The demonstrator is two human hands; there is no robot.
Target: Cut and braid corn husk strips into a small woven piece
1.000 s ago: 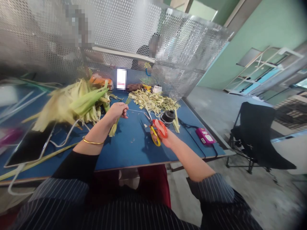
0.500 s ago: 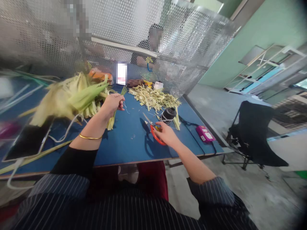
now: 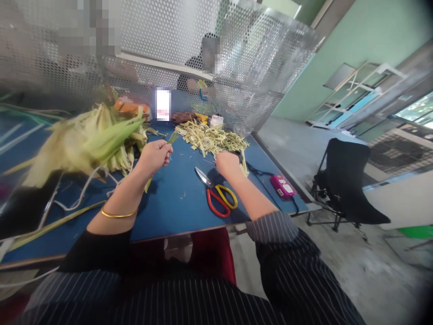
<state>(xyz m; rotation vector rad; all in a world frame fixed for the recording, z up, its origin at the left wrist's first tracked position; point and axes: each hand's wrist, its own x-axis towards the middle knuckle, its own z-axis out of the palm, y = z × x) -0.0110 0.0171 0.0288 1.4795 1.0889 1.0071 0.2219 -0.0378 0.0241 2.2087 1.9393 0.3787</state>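
My left hand [image 3: 155,155] is closed around a thin bundle of corn husk strips [image 3: 172,137], whose green ends stick out above the fist; a pale tail of it hangs below. My right hand [image 3: 228,163] is closed beside the black thread spool [image 3: 239,155], which it mostly hides. Its fingertips point away from me, so what they pinch cannot be made out. Below it, scissors [image 3: 216,192] with one red and one yellow handle lie on the blue table [image 3: 169,212], blades slightly parted. Past both hands spreads a pile of cut husk pieces [image 3: 211,137].
A heap of corn husks [image 3: 98,140] lies at the left, beside a dark flat panel [image 3: 27,203] and a white cord [image 3: 79,198]. A pink pack [image 3: 283,186] sits near the right edge. Behind the table stands a perforated screen [image 3: 162,40], with a person beyond it.
My right hand has put the scissors down on the table and moved forward to the spool. My left hand still holds the husk bundle; the thread across the table is no longer stretched.
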